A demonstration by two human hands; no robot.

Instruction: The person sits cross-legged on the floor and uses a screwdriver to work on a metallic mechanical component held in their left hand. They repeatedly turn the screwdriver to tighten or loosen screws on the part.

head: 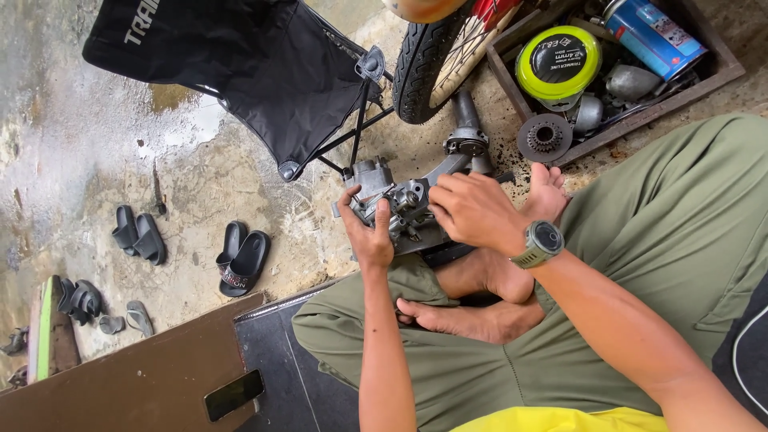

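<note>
Both hands [424, 220] around grey engine part [400, 204], above crossed feet [480, 300].

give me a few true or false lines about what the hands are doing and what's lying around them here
1. Both hands grip the grey metal engine part. True: the left hand and right hand are on it.
2. A watch sits on the left wrist. False: it is on the right wrist.
3. A phone lies on the brown board. True.
4. The wooden crate holds only sandals. False: it holds a blue can, a yellow-green spool and metal parts.
</note>
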